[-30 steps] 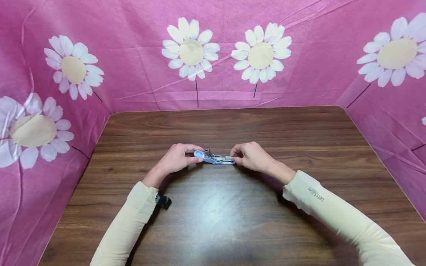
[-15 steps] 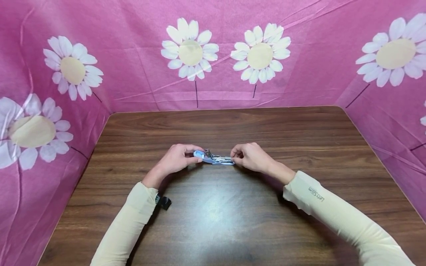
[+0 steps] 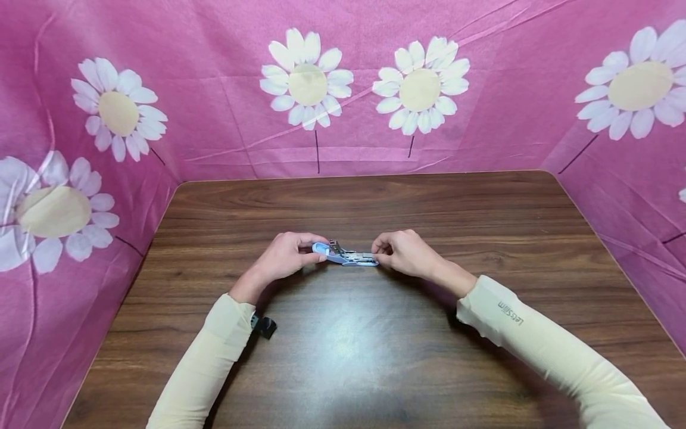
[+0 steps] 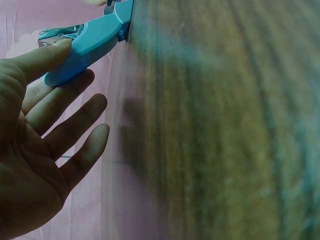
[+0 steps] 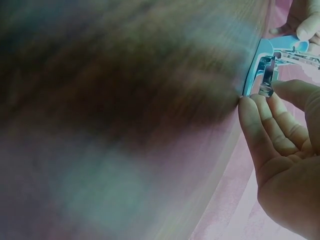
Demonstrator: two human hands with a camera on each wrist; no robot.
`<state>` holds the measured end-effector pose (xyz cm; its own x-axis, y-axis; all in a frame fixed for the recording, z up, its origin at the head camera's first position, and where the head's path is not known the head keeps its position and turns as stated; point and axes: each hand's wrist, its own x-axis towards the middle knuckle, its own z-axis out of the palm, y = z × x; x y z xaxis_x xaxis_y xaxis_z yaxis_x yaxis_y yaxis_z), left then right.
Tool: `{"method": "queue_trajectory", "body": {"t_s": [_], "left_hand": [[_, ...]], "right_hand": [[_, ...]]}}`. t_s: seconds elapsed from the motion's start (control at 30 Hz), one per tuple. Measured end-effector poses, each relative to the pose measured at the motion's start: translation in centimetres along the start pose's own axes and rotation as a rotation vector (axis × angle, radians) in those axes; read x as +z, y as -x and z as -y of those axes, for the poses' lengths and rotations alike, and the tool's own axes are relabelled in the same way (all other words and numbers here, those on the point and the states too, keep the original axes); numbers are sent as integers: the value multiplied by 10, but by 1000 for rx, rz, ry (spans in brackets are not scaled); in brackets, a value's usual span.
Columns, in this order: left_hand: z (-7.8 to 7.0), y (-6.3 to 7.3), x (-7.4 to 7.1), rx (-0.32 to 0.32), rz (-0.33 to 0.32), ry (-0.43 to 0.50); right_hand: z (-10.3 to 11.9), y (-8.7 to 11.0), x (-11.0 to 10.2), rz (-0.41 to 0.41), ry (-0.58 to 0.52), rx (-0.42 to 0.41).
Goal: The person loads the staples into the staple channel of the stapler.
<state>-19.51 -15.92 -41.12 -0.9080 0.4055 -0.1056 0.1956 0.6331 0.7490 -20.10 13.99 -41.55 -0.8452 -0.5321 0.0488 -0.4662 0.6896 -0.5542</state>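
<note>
A light blue stapler (image 3: 336, 258) lies opened out at the middle of the table, its metal staple channel (image 3: 360, 256) exposed. My left hand (image 3: 285, 255) pinches the raised blue top cover between thumb and fingers at its left end. In the left wrist view, the thumb presses one side of the cover (image 4: 97, 42) while the other fingers spread below. At the opposite end, my right hand (image 3: 407, 252) has its thumb and fingertips at the tip of the stapler. The right wrist view shows the thumb against the end of the metal channel (image 5: 268, 77), with fingertips by the blue base (image 5: 250, 75).
The brown wood-grain table (image 3: 343, 369) has pink cloth walls (image 3: 214, 89) with white daisies on its back and sides. A black strap piece (image 3: 264, 326) sticks out from the left wrist below the sleeve.
</note>
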Motion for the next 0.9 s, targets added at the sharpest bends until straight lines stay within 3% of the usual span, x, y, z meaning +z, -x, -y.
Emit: {"method": "queue_trajectory", "body": {"t_s": [0.9], "left_hand": [[-3,2,-1,7,0,-13]], "right_hand": [[0,-3,-2,37,-17,33]]}}
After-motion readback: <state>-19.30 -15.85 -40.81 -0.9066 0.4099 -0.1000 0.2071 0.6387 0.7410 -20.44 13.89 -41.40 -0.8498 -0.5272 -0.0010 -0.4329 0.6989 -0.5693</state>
